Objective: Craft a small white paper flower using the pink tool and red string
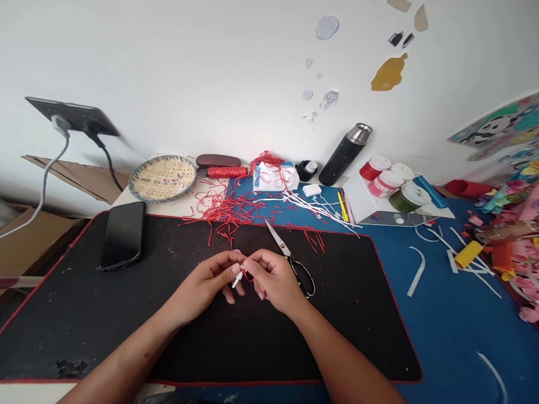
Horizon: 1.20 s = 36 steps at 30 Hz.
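Note:
Above a black desk mat [252,348] with a red border, my left hand [206,286] and my right hand [273,280] meet. Their fingertips pinch a small white piece [238,278] with a short red cord [249,275] attached. My fingers hide most of how the two join. Just right of my right hand lie open steel scissors [277,239] with black handles, their blades pointing away from me. Cut red cords [227,210] are scattered at the mat's far edge, and white cords [311,205] lie to their right.
A black phone [122,235] lies on the mat's left side. Along the wall stand a woven tray [162,178], a red thread spool [225,172], a black flask [343,157] and paint jars [387,179]. Coloured craft scraps [505,247] are piled at the right, on a blue surface.

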Motion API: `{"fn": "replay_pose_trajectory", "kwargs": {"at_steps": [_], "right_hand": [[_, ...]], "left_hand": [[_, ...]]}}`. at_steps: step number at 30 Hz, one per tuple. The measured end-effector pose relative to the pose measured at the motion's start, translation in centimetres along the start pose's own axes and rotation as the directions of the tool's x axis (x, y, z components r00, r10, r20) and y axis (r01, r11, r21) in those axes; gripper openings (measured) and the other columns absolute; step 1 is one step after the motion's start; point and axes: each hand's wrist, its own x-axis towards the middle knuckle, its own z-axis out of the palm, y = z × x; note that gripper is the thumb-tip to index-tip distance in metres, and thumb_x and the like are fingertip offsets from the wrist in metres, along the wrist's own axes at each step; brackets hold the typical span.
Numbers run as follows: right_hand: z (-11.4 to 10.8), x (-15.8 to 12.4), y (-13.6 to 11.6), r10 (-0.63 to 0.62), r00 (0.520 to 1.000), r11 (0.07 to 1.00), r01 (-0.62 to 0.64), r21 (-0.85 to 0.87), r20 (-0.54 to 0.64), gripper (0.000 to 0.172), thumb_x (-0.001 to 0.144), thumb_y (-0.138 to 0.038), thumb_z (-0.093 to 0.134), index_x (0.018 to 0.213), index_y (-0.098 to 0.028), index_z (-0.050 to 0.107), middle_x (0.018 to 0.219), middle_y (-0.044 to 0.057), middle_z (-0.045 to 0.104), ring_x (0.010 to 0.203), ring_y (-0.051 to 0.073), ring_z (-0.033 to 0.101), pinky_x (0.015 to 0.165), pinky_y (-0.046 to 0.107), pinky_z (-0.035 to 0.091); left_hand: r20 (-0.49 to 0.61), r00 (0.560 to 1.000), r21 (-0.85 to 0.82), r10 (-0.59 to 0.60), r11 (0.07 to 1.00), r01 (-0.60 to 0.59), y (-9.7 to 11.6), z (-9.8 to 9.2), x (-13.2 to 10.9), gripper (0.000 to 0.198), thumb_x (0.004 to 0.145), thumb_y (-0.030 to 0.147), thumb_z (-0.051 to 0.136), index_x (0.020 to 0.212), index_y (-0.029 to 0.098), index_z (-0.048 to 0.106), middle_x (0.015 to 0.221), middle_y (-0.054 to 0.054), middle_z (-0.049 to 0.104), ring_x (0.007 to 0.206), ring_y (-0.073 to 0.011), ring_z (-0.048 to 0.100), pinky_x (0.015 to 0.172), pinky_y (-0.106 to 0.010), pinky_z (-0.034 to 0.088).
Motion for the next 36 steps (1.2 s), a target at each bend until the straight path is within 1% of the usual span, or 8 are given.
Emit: {"fn": "replay_pose_trajectory", "kwargs": {"at_steps": [3, 6, 11, 17, 21, 27, 31, 36], "right_hand": [[0.02, 0.0, -0.02, 0.003, 1.0, 1.0, -0.003, 0.014, 0.003, 0.043, 0.09, -0.061, 0.069, 0.084, -0.019, 0.062, 0.05, -0.01, 0.048, 0.034, 0.007, 0.041, 0.036, 0.02, 0.028], [0.0, 0.04, 0.08, -0.006, 1.0, 1.0, 0.006, 0.022, 0.0, 0.042, 0.09, -0.06, 0.07, 0.085, -0.019, 0.062, 0.05, -0.01, 0.048, 0.034, 0.007, 0.041, 0.035, 0.019, 0.028], [0.01, 0.07, 0.29, -0.007, 1.0, 1.0, 0.006, 0.025, 0.016, 0.04, 0.092, -0.058, 0.069, 0.086, -0.018, 0.062, 0.05, -0.01, 0.048, 0.034, 0.006, 0.042, 0.035, 0.018, 0.028], [0.06, 0.14, 0.25, -0.017, 0.999, 1.0, 0.016, 0.016, 0.029, 0.04, 0.092, -0.057, 0.068, 0.087, -0.018, 0.062, 0.063, -0.006, 0.059, 0.035, 0.005, 0.043, 0.035, 0.018, 0.028], [0.06, 0.14, 0.22, -0.015, 0.999, 1.0, 0.015, 0.011, 0.03, 0.038, 0.092, -0.055, 0.069, 0.087, -0.018, 0.062, 0.059, -0.008, 0.055, 0.035, 0.005, 0.042, 0.035, 0.018, 0.028], [0.01, 0.14, 0.16, -0.016, 0.999, 1.0, 0.015, 0.02, 0.047, 0.038, 0.092, -0.055, 0.07, 0.088, -0.018, 0.062, 0.058, -0.008, 0.054, 0.034, 0.005, 0.043, 0.035, 0.018, 0.029], [0.02, 0.07, 0.09, -0.009, 0.998, 1.0, 0.008, 0.017, 0.064, 0.037, 0.093, -0.055, 0.07, 0.092, -0.019, 0.061, 0.059, -0.009, 0.054, 0.035, 0.006, 0.043, 0.035, 0.018, 0.03], [0.08, -0.04, 0.23, -0.009, 0.997, 1.0, 0.012, -0.026, 0.077, 0.035, 0.094, -0.053, 0.069, 0.094, -0.019, 0.063, 0.06, -0.009, 0.054, 0.037, 0.006, 0.045, 0.038, 0.018, 0.031]], "left_hand": [[0.017, 1.0, 0.057, 0.014, 0.998, -0.015, -0.01, -0.27, 0.03, 0.04, 0.094, 0.056, 0.07, 0.098, 0.017, 0.071, 0.072, -0.002, 0.066, 0.059, -0.0148, 0.06, 0.051, -0.023, 0.052], [0.026, 0.999, 0.099, 0.032, 0.994, -0.034, 0.03, -0.53, 0.08, 0.04, 0.095, 0.056, 0.068, 0.09, 0.016, 0.07, 0.073, -0.002, 0.063, 0.061, -0.014, 0.058, 0.052, -0.022, 0.051], [0.033, 0.999, -0.004, 0.017, 1.0, -0.017, 0.13, -0.45, 0.01, 0.036, 0.092, 0.052, 0.073, 0.108, 0.02, 0.066, 0.093, -0.005, 0.068, 0.082, -0.0209, 0.067, 0.059, -0.027, 0.059], [0.093, 0.995, -0.058, -0.018, 0.998, 0.024, 0.21, -0.31, -0.03, 0.037, 0.09, 0.047, 0.077, 0.11, 0.02, 0.062, 0.084, -0.001, 0.068, 0.063, -0.0145, 0.064, 0.05, -0.022, 0.052], [0.047, 0.998, -0.035, -0.034, 0.999, 0.035, 0.21, -0.47, 0.04, 0.038, 0.087, 0.048, 0.081, 0.102, 0.017, 0.065, 0.075, 0.002, 0.064, 0.057, -0.0112, 0.058, 0.046, -0.019, 0.046], [0.0, 0.999, -0.086, -0.04, 0.996, 0.039, -0.01, -0.45, 0.31, 0.038, 0.082, 0.048, 0.086, 0.094, 0.016, 0.068, 0.069, 0.001, 0.067, 0.054, -0.0114, 0.058, 0.048, -0.02, 0.047], [-0.103, 0.995, -0.165, -0.013, 0.986, -0.004, -0.29, -0.3, 0.52, 0.035, 0.08, 0.045, 0.088, 0.08, 0.016, 0.07, 0.063, 0.0, 0.066, 0.055, -0.0116, 0.057, 0.048, -0.019, 0.046], [-0.266, 0.963, -0.177, 0.051, 0.979, -0.101, -0.49, -0.24, 0.59, 0.032, 0.078, 0.043, 0.09, 0.08, 0.016, 0.073, 0.064, -0.001, 0.067, 0.058, -0.0125, 0.059, 0.049, -0.019, 0.046]]}}
